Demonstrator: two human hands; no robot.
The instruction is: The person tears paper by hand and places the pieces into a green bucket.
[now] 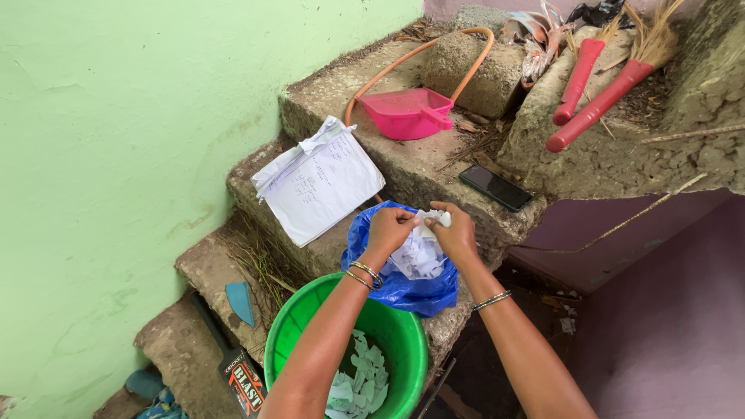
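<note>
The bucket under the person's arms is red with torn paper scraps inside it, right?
Not quite. The head view shows the bucket is green, not red. It does hold torn paper scraps, and it sits under the person's arms.

Crumpled white paper [423, 252], matt, between left hand [388, 230] and right hand [458, 235]. Beneath the hands: thin glossy blue plastic bag [403, 291]. Nearer the body: smooth shiny green plastic bucket [407, 341]. Beyond the hands: rough, pitted concrete steps [411, 167]; glossy black phone [494, 187].
</note>
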